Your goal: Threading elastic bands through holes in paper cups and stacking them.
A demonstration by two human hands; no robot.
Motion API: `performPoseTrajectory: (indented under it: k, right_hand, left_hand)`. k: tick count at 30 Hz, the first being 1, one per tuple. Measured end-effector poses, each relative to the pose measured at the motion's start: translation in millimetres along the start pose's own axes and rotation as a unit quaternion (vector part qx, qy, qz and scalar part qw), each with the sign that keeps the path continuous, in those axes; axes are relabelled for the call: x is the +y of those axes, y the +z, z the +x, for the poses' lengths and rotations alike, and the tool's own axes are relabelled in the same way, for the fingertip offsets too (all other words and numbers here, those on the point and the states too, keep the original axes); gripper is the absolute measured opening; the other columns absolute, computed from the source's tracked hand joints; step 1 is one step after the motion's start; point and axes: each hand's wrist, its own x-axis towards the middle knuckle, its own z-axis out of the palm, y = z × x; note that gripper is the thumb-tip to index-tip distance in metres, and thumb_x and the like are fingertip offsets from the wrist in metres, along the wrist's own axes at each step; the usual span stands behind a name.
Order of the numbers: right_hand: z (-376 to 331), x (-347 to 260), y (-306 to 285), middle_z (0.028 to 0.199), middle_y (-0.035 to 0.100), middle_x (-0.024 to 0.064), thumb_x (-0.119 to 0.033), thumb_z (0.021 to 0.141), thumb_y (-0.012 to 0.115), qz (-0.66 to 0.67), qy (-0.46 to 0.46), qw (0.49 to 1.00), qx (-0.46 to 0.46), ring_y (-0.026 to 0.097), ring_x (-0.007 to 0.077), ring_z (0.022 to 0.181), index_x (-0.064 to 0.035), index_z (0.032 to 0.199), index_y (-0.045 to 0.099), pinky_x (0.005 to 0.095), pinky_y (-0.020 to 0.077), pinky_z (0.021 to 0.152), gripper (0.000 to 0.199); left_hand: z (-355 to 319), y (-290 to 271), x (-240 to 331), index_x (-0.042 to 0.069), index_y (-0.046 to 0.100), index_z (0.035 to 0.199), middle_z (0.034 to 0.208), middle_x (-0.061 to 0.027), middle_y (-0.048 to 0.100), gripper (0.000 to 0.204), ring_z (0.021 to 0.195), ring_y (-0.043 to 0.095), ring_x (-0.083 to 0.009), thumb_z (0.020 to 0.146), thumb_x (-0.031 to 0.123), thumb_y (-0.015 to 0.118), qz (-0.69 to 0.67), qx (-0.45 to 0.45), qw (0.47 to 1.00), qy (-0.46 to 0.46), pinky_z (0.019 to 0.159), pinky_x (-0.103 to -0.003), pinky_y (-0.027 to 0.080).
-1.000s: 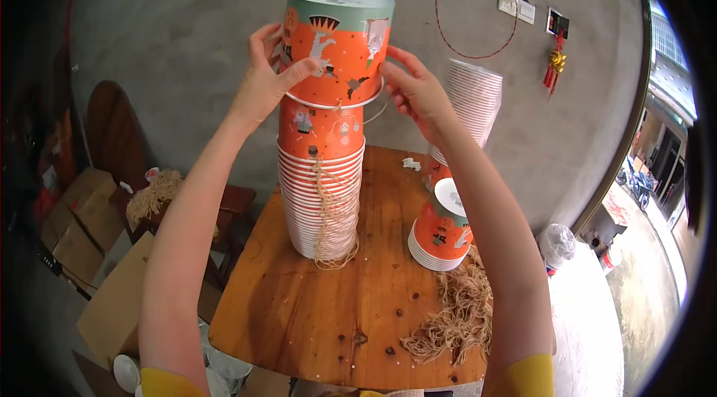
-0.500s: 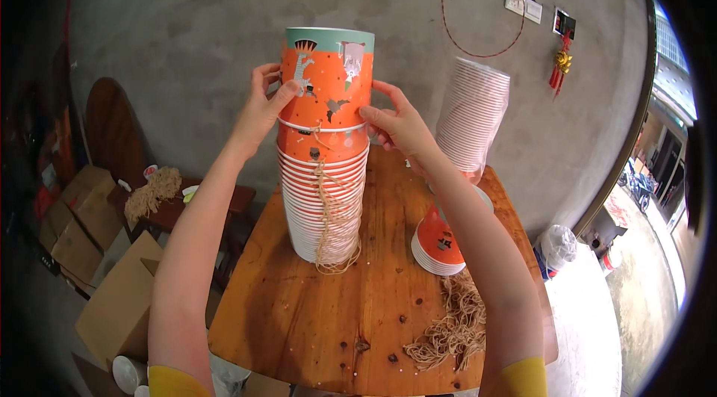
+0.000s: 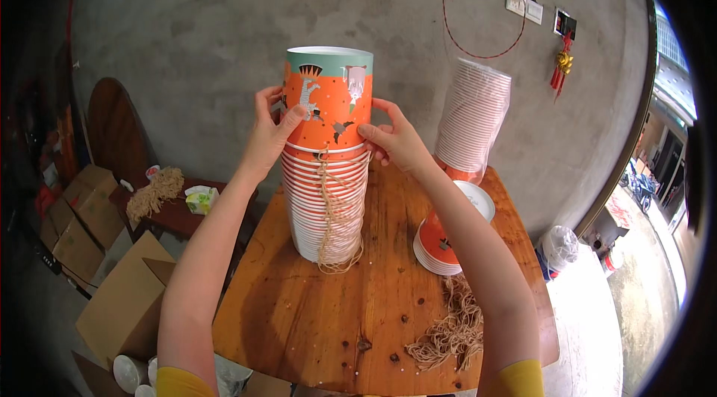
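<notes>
Between my hands is an orange paper bucket with a teal band on top and dark printed figures. It stands with its white rolled rim downward, over a tall stack of nested buckets. My left hand grips its left side, thumb on the front. My right hand presses its right side with the thumb in front and fingers partly hidden behind. Tan twine cords hang down the front of the stack to the tabletop.
The wooden table also bears a shorter orange bucket stack, a loose twine heap and a tall plastic-wrapped stack. At left are a dark bench with more twine and an opened cardboard box.
Both hands have lowered the orange bucket farther over the stack. The gap that showed another bucket's printed side beneath its rim has closed up.
</notes>
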Motion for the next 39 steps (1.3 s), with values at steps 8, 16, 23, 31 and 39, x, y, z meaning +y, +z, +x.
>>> performPoseTrajectory:
  k: [8,16,23,31,39]
  right_hand:
    - [-11.3,5.4,-2.8,0.074,0.059,0.0031,-0.026,0.091,0.066,-0.043,0.018,0.999,-0.011,0.051,0.0078,0.054,-0.0109,0.147,0.025,0.0221,0.0407,0.044,0.072]
    - [-79.7,12.3,-78.3,0.111,0.064,0.0073,-0.033,0.091,0.065,-0.389,-0.077,0.914,0.086,0.064,0.0172,0.080,-0.0100,0.131,0.052,0.0304,0.0523,0.069,0.048]
    - [-181.9,87.1,-118.0,0.110,0.063,0.0101,-0.026,0.085,0.069,-0.636,-0.067,0.759,0.122,0.058,0.0308,0.106,-0.0072,0.107,0.060,0.0439,0.0459,0.087,0.031]
    - [-182.9,89.2,-126.4,0.100,0.063,0.0120,-0.014,0.081,0.069,-0.559,-0.130,0.807,0.138,0.059,0.0339,0.099,-0.0044,0.100,0.058,0.0439,0.0464,0.086,0.024]
    - [-175.3,85.5,-145.5,0.109,0.059,0.0093,-0.018,0.088,0.063,-0.523,-0.090,0.839,0.117,0.057,0.0304,0.105,-0.0086,0.107,0.056,0.0551,0.0310,0.105,0.022]
  left_hand:
    - [-10.9,9.0,-14.4,0.003,0.031,0.134,0.134,-0.0166,0.040,0.080,0.122,0.044,-0.0256,0.084,0.052,0.070,-0.009,0.017,1.000,0.024,0.104,-0.039,0.038]
    - [-78.5,-4.5,-9.7,0.005,0.044,0.129,0.117,-0.0070,0.055,0.039,0.107,0.052,-0.0156,0.100,0.028,0.054,0.006,0.185,0.982,0.032,0.097,-0.030,0.040]
    - [-259.6,84.8,-46.2,0.006,0.050,0.113,0.101,-0.0058,0.059,0.017,0.093,0.059,-0.0138,0.100,0.016,0.051,-0.064,-0.068,0.984,-0.152,0.076,-0.027,0.050]
    - [-238.4,229.1,-81.7,0.005,0.035,0.138,0.113,-0.0096,0.053,0.050,0.093,0.059,-0.0154,0.098,0.027,0.055,-0.196,-0.104,0.845,-0.486,0.076,-0.029,0.052]
    - [-229.5,271.9,-99.6,0.005,0.033,0.141,0.090,-0.0030,0.055,0.053,0.071,0.053,-0.0089,0.097,0.024,0.055,-0.185,-0.063,0.886,-0.420,0.056,-0.024,0.046]
